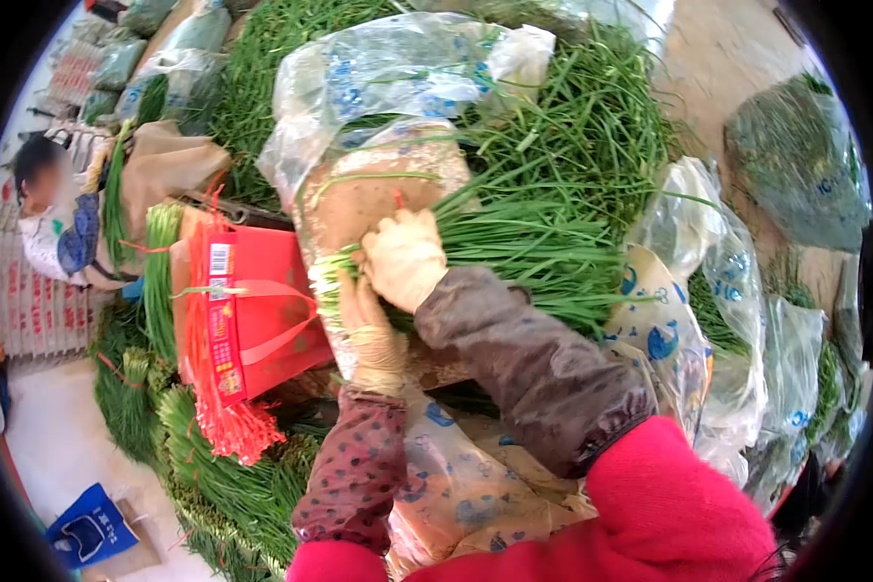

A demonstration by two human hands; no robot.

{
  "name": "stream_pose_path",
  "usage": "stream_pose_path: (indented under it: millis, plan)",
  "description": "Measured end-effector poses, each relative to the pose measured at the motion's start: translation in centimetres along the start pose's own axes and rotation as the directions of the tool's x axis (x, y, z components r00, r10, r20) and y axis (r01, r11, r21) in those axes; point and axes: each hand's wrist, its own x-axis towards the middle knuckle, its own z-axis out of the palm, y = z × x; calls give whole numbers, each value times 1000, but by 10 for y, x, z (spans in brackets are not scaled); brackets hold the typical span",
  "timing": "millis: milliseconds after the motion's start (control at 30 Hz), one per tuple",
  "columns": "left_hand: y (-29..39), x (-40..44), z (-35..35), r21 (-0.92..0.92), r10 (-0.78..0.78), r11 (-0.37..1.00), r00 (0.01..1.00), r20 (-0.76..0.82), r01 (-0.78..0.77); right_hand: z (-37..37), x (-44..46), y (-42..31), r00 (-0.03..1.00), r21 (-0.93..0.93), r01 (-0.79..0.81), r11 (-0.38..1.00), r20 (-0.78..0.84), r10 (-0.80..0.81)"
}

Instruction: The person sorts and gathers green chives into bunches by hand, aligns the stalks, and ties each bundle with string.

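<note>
A bunch of long green chives (543,252) lies across a board (383,179), its pale cut ends to the left and its leaves spread to the right. My right hand (404,260), in a pale yellow glove, is closed over the bunch near the cut ends. A short red tie (399,200) sticks up just above that hand. Against the pale stems from below is my left hand (367,335), also gloved, its fingers partly hidden around the bunch. To the left stands a red box (272,291) with a bundle of red ties (209,339) hanging along its side.
Loose chives (592,116) are heaped behind and right of the board under a clear plastic bag (388,73). Tied bunches (223,456) lie at lower left. Filled plastic bags (795,160) stand on the right. Another person (58,213) sits at far left, near a blue bag (92,529).
</note>
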Motion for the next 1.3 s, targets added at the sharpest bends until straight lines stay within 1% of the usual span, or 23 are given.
stream_pose_path:
  millis: [33, 67, 100, 167, 233, 300, 367, 400, 467, 567, 633, 667, 700, 733, 767, 833, 967, 1067, 1133, 1167, 1233, 1267, 1300]
  plan:
    - [10, 6, -11, -8, -26, 1000, 999, -26, 26, 2, -11, -4, 1000, 8, 0, 1000, 8, 0]
    - [22, 13, -22, 7, -72, 997, 997, 3, 72, 18, -18, -2, 993, 63, 35, 997, -115, -28]
    - [18, 11, -20, 118, -38, 992, 999, 13, 36, 25, -23, -2, 970, 115, 79, 990, -239, -50]
    - [14, 10, -20, 343, -43, 939, 982, 186, -24, 38, -29, 2, 958, 114, 105, 988, -278, -69]
    - [18, 22, -24, 634, 80, 746, 973, 219, -204, 41, -30, 10, 924, 114, 205, 972, -351, -154]
    - [15, 29, -24, 516, 29, 839, 962, 271, -171, 36, -29, 13, 956, 155, 199, 968, -246, -158]
    - [-4, 29, -13, 281, -56, 959, 949, 310, -35, 34, -28, 16, 947, 236, 227, 945, -280, -157]
    - [-3, 30, -13, 280, -57, 959, 949, 309, -33, 31, -32, 16, 947, 234, 228, 945, -279, -159]
    - [-1, 31, -14, 332, -154, 943, 874, 461, -9, 25, -46, 18, 845, 154, 249, 956, -517, -136]
    - [6, 34, -16, 408, -167, 911, 852, 497, -59, 8, -85, 40, 921, 108, 310, 944, -280, -271]
    - [4, 33, -13, 401, -135, 913, 869, 477, -78, -14, -108, 66, 979, 6, 205, 979, -8, -205]
    - [6, 36, -12, 448, -153, 889, 856, 494, -99, -39, -110, 74, 971, -87, 105, 991, 224, -84]
    - [9, 38, -11, 490, -171, 863, 843, 510, -122, -61, -110, 84, 901, -201, 26, 979, 429, 65]
    - [9, 39, -10, 509, -164, 848, 842, 514, -145, -66, -111, 98, 840, -283, -53, 958, 507, 196]
    - [9, 41, -7, 507, -165, 851, 845, 508, -139, -70, -112, 115, 759, -369, -122, 922, 564, 326]
    - [8, 43, -3, 557, -206, 816, 822, 531, -156, -64, -119, 168, 654, -624, -140, 769, 524, 545]
    - [10, 44, -6, 564, -185, 805, 824, 536, -186, -128, -135, 212, 679, -624, -248, 741, 433, 593]
    - [4, 40, 1, 573, -176, 800, 845, 505, -176, -157, -132, 223, 770, -599, -183, 780, 406, 492]
    - [6, 40, 1, 575, -190, 799, 835, 516, -173, -166, -112, 194, 896, -543, -301, 784, 121, 428]
    - [8, 41, -1, 577, -195, 798, 833, 517, -171, -164, -100, 175, 931, -349, -308, 885, 80, 355]
    - [10, 41, -4, 566, -196, 807, 825, 530, -172, -138, -85, 136, 985, 85, -169, 982, -4, 170]
    - [4, 37, 1, 530, -159, 835, 854, 496, -152, -125, -74, 120, 988, 188, -141, 972, 86, 127]
    - [0, 33, 4, 539, -169, 829, 853, 493, -147, -107, -67, 109, 998, 273, -65, 960, 30, 59]
